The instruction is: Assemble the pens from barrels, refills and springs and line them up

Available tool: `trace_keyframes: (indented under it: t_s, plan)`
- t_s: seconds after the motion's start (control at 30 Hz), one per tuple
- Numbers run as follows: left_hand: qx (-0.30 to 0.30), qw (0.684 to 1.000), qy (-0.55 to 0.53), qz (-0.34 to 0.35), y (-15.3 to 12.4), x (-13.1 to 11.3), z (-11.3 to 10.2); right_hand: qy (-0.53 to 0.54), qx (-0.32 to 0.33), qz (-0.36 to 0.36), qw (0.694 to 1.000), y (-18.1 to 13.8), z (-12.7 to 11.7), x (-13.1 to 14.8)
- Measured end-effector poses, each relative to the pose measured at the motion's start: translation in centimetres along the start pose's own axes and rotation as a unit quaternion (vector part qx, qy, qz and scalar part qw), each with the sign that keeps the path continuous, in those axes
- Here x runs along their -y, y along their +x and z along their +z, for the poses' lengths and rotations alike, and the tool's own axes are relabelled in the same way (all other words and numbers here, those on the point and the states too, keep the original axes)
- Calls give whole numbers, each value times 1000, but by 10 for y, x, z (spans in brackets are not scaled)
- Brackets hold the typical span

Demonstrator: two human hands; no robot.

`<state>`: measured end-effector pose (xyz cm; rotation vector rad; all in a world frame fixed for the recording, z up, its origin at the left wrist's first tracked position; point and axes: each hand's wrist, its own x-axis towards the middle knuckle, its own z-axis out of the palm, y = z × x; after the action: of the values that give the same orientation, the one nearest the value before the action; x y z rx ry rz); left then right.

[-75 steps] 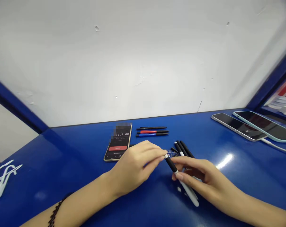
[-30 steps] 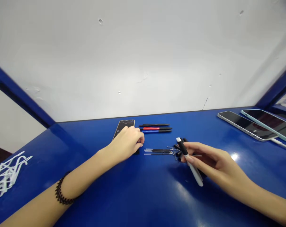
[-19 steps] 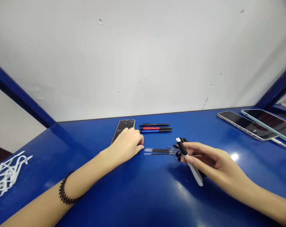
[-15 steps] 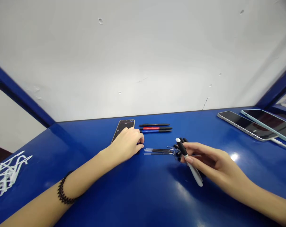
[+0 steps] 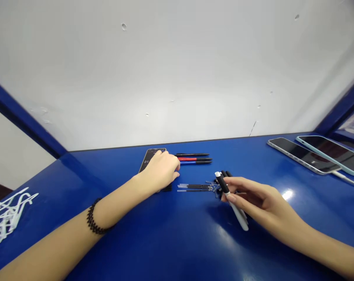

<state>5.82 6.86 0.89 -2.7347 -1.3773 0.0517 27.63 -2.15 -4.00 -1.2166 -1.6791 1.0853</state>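
Observation:
On a blue table (image 5: pixel 177 242), my left hand (image 5: pixel 161 171) is curled, fingers closed, beside a phone (image 5: pixel 149 158) and small black parts (image 5: pixel 167 188); what it pinches is hidden. My right hand (image 5: pixel 253 197) holds a black-and-white pen barrel (image 5: pixel 231 201) tilted up off the table. Between my hands lie thin pen refills (image 5: pixel 194 187) in a row, with a small heap of springs (image 5: pixel 213 184) at their right end. Black pen pieces (image 5: pixel 226 174) lie behind the barrel. Three assembled pens (image 5: pixel 194 158), black, red and blue, lie side by side beyond the refills.
Two phones (image 5: pixel 297 156) (image 5: pixel 332 154) lie at the far right, one with a white cable (image 5: pixel 347 179). White cords (image 5: pixel 4 218) are bundled at the left edge. A white wall (image 5: pixel 177 78) closes the back of the table.
My left hand let go of the barrel's tip, moved left to the black parts by the phone, and has now lifted slightly toward the phone. My right hand keeps the barrel.

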Motion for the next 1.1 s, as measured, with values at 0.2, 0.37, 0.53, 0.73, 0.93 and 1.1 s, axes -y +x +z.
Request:
trace_keyframes:
  t_s: [0.2, 0.37, 0.53, 0.73, 0.93, 1.1]
  plan:
    - [10, 1000, -17, -6, 5, -3, 2, 7, -3, 0, 1000, -1, 0, 0]
    - [-20, 997, -72, -5, 6, 1, -3, 2, 7, 4, 1000, -1, 0, 1]
    - [-107, 939, -320, -63, -13, -12, -16, -43, 25, -2, 999, -2, 4, 5]
    - [-100, 710, -686, -124, -31, -55, -2, -54, 42, -22, 997, -3, 8, 5]
    - [-105, 749, -639, -138, -30, -59, 11, -69, 31, -33, 997, -3, 8, 4]
    - [-191, 868, -458, 24, -31, -52, 15, -28, 31, -17, 999, -1, 7, 3]
